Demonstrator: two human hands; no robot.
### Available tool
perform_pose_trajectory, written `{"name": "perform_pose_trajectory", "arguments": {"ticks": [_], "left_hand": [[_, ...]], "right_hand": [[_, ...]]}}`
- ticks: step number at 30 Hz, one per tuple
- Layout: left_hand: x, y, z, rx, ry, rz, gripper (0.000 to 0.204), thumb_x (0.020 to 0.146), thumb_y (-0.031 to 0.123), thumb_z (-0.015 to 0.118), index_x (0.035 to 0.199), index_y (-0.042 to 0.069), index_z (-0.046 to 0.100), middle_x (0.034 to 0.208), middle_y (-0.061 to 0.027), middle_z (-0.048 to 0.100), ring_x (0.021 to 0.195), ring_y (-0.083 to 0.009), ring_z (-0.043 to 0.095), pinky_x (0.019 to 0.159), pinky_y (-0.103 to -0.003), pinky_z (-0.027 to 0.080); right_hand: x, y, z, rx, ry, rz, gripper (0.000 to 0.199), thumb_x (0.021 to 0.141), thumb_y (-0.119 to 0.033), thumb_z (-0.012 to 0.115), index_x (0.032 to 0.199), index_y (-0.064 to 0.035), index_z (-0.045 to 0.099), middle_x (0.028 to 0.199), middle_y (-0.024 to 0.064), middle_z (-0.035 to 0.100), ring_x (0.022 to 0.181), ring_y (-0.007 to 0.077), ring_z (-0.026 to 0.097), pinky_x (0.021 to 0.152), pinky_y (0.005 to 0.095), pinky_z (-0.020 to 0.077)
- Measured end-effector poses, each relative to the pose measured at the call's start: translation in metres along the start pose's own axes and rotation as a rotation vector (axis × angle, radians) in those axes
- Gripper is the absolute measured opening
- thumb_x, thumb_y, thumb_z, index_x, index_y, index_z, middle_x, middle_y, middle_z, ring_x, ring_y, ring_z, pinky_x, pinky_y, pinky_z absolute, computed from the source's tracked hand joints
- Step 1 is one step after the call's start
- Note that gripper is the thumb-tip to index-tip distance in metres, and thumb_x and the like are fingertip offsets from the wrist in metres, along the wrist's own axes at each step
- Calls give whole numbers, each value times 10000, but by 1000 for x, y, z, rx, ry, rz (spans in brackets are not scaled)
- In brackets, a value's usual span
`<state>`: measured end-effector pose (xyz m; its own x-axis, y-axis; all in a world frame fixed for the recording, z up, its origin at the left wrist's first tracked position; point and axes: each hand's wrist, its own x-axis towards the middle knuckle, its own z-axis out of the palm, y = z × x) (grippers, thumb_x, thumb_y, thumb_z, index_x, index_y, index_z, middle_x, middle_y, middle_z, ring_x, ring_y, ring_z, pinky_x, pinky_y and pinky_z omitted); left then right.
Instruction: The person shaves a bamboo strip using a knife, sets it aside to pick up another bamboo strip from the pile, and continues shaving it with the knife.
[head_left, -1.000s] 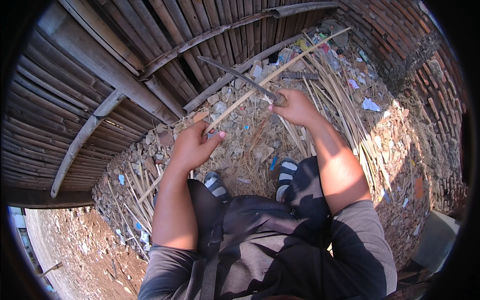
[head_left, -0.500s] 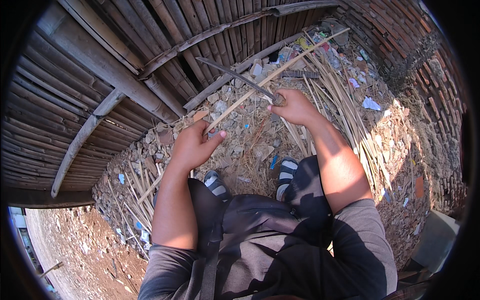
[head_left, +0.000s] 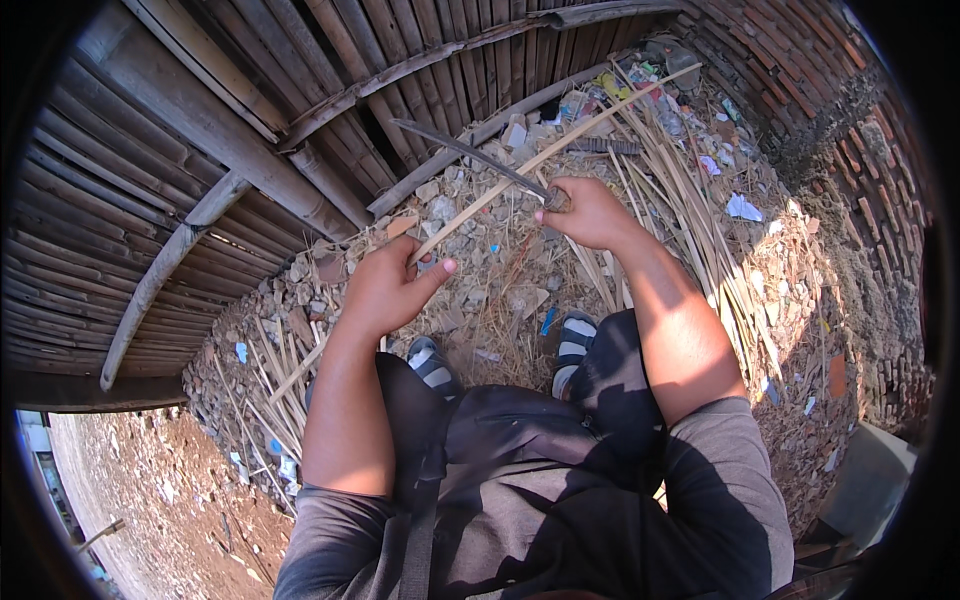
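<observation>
litter: blue, white and yellow wrapper scraps [head_left: 742, 207] on the rubble by the brick wall [head_left: 800, 80] | left hand [head_left: 385, 290] closed around long pale bamboo strip [head_left: 560, 145] | right hand [head_left: 590, 212] fisted on dark curved blade [head_left: 465, 155], blade crossing the strip between both hands

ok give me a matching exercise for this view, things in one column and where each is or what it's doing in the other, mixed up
Things:
1. left hand
2. right hand
3. long pale bamboo strip
4. dark curved knife blade

States:
a. grips the knife handle
b. runs slanting between both hands
c. points toward the slatted bamboo wall
d. holds the strip's lower part

Pairs: 1-d, 2-a, 3-b, 4-c
</observation>
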<state>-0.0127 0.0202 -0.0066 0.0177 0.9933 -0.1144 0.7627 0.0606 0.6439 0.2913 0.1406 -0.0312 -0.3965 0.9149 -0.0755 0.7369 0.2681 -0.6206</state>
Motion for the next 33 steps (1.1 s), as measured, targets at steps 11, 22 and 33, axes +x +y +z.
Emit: {"name": "perform_pose_trajectory", "arguments": {"ticks": [11, 22, 33], "left_hand": [[1, -7, 3, -8, 0, -1, 474, 895, 465, 804, 935, 13, 668, 632, -23, 561, 579, -129, 559, 556, -343, 446], [-2, 5, -3, 25, 106, 6, 521, 852, 515, 790, 916, 11, 677, 663, -125, 620, 638, -303, 641, 621, -427, 495], [-2, -8, -7, -129, 185, 23, 464, 842, 452, 826, 958, 18, 708, 648, -79, 605, 605, -204, 604, 602, -372, 477]], "right_hand": [[-2, -11, -13, -84, -75, 0, 609, 812, -401, 829, 1255, -6, 694, 1093, 244, 734, 1030, 394, 714, 916, 444, 546], [-9, 9, -20, -62, 89, 37, 498, 818, -341, 854, 1148, 4, 711, 956, 219, 726, 930, 282, 715, 843, 419, 536], [-8, 25, -36, 171, 228, 45, 555, 839, -340, 841, 1276, -33, 690, 1111, 190, 752, 1028, 319, 724, 927, 393, 536]]}}
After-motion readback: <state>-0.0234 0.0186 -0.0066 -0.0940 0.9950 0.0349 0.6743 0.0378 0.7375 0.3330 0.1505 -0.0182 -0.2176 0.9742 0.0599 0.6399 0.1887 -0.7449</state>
